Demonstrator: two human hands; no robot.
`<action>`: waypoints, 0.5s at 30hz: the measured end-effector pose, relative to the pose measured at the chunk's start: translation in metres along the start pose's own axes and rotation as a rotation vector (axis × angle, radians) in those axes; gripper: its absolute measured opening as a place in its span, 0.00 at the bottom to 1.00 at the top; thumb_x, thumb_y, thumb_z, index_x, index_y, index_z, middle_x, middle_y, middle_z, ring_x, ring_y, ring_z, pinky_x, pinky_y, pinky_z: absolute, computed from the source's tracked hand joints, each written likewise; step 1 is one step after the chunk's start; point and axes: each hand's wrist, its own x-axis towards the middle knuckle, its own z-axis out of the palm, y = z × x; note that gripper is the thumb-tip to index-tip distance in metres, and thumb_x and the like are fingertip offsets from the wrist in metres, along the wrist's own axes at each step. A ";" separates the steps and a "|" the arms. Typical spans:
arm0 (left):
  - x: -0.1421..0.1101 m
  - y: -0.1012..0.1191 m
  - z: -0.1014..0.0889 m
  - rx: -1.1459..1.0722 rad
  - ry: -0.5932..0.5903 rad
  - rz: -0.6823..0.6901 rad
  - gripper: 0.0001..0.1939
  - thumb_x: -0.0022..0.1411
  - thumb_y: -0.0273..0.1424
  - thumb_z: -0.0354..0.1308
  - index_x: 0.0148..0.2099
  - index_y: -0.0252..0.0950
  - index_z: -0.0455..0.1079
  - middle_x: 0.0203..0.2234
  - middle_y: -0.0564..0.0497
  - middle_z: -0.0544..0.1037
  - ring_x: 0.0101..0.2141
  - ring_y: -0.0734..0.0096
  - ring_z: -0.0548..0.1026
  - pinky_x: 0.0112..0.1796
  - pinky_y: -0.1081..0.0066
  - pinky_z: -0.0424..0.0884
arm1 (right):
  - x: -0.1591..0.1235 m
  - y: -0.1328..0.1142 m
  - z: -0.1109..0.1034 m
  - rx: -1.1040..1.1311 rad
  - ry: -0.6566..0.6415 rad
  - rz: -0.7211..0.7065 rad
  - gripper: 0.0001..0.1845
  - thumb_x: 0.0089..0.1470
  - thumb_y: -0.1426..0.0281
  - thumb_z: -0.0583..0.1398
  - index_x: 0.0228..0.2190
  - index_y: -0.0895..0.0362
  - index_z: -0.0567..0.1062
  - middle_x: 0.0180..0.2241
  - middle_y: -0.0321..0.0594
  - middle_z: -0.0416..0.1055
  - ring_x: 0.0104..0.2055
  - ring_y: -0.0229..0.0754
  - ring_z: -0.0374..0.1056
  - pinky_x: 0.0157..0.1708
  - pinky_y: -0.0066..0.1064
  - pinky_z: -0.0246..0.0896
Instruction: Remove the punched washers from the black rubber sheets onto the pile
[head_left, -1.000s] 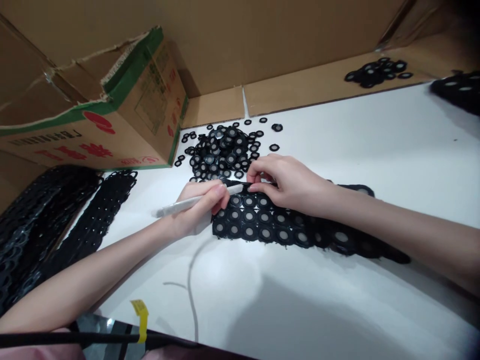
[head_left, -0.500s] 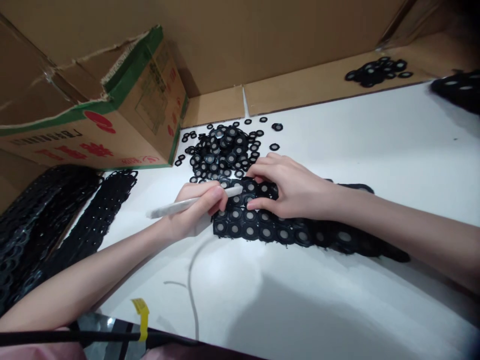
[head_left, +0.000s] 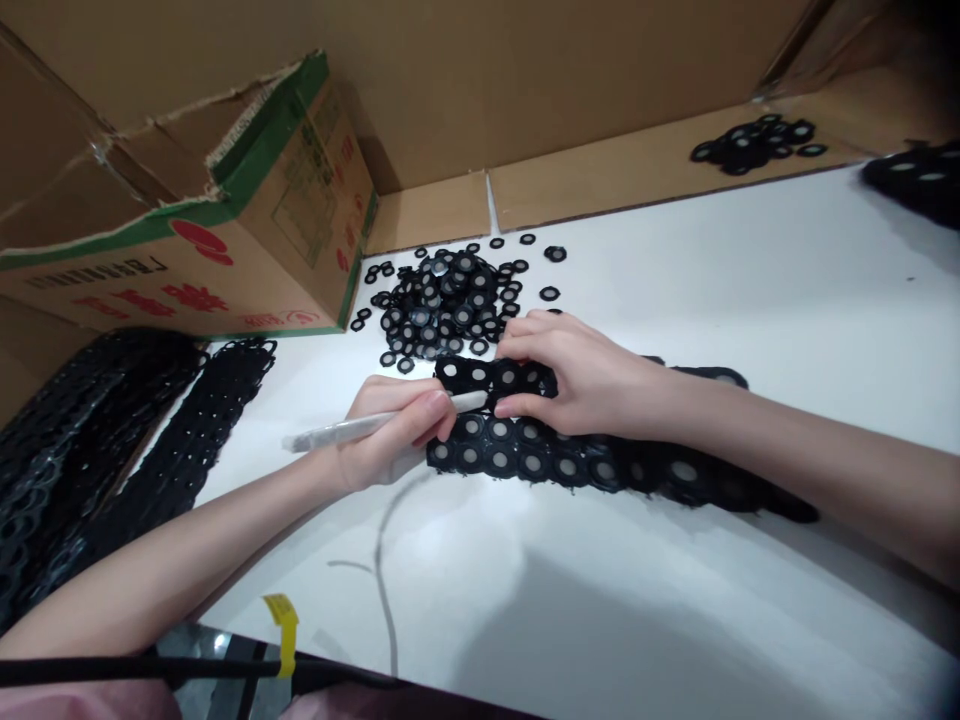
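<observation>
My left hand point(head_left: 401, 425) is closed around a white pen-shaped tool point(head_left: 337, 432), its tip touching the black sheet of round rings point(head_left: 532, 464) between two rows. Pale discs show in the rings' centres. My right hand point(head_left: 570, 370) grips the sheet's upper rows, thumb below and fingers at the far edge, so the sheet looks bent there. The right forearm covers part of the sheet. Just beyond both hands lies a pile of loose black rings point(head_left: 442, 300) with pale centres.
A torn-open cardboard box point(head_left: 292, 210) stands at the left. Black perforated strips point(head_left: 187, 440) lie below it. Another ring pile point(head_left: 754, 143) sits on cardboard at the back right, near a dark sheet point(head_left: 919, 178). A black cable with a yellow tag point(head_left: 283, 635) crosses the front edge.
The tool tip has moved down, from the upper rows toward the middle of the sheet. My right thumb has shifted lower, and the upper rows now show between thumb and fingers.
</observation>
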 end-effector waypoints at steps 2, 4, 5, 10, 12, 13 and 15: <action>0.000 0.000 0.000 0.005 0.000 0.004 0.22 0.69 0.35 0.43 0.24 0.34 0.65 0.16 0.55 0.62 0.18 0.77 0.59 0.22 0.73 0.55 | 0.000 0.000 0.000 -0.004 0.000 -0.001 0.14 0.50 0.59 0.62 0.33 0.57 0.73 0.34 0.44 0.68 0.41 0.50 0.63 0.43 0.42 0.57; 0.001 0.000 0.000 0.017 -0.012 0.001 0.22 0.69 0.35 0.43 0.24 0.34 0.65 0.16 0.55 0.63 0.19 0.77 0.59 0.23 0.72 0.55 | 0.000 -0.001 -0.001 -0.014 -0.010 -0.001 0.14 0.50 0.59 0.63 0.32 0.57 0.73 0.34 0.44 0.68 0.40 0.50 0.63 0.42 0.42 0.57; 0.001 0.000 0.000 0.020 -0.024 -0.007 0.22 0.70 0.35 0.43 0.24 0.34 0.64 0.16 0.55 0.62 0.19 0.77 0.59 0.23 0.72 0.55 | 0.000 -0.002 -0.001 -0.020 -0.014 -0.003 0.13 0.50 0.60 0.63 0.32 0.57 0.72 0.34 0.44 0.68 0.40 0.50 0.63 0.42 0.42 0.57; 0.002 0.000 -0.002 0.007 -0.083 -0.066 0.23 0.70 0.35 0.43 0.22 0.34 0.62 0.15 0.55 0.60 0.19 0.76 0.58 0.23 0.71 0.54 | 0.000 -0.004 -0.001 -0.035 -0.035 -0.030 0.12 0.51 0.62 0.62 0.32 0.58 0.72 0.33 0.45 0.68 0.40 0.50 0.63 0.42 0.42 0.56; 0.002 -0.001 -0.003 0.009 -0.110 -0.081 0.24 0.70 0.37 0.43 0.22 0.34 0.62 0.14 0.55 0.59 0.18 0.76 0.58 0.22 0.71 0.53 | 0.000 -0.004 -0.002 -0.034 -0.040 -0.025 0.11 0.51 0.62 0.62 0.31 0.58 0.72 0.33 0.44 0.68 0.39 0.50 0.63 0.42 0.41 0.56; 0.003 -0.001 -0.003 0.011 -0.122 -0.087 0.24 0.70 0.37 0.43 0.22 0.34 0.62 0.14 0.55 0.59 0.18 0.76 0.57 0.22 0.71 0.53 | 0.000 -0.004 -0.002 -0.033 -0.041 -0.020 0.11 0.51 0.62 0.62 0.31 0.58 0.71 0.33 0.44 0.68 0.39 0.50 0.63 0.42 0.41 0.57; 0.003 -0.001 -0.003 0.016 -0.137 -0.088 0.24 0.70 0.38 0.43 0.22 0.34 0.63 0.14 0.55 0.59 0.18 0.76 0.57 0.21 0.71 0.52 | 0.000 -0.004 -0.003 -0.037 -0.052 -0.013 0.11 0.50 0.62 0.62 0.30 0.57 0.71 0.32 0.44 0.69 0.40 0.50 0.64 0.41 0.42 0.57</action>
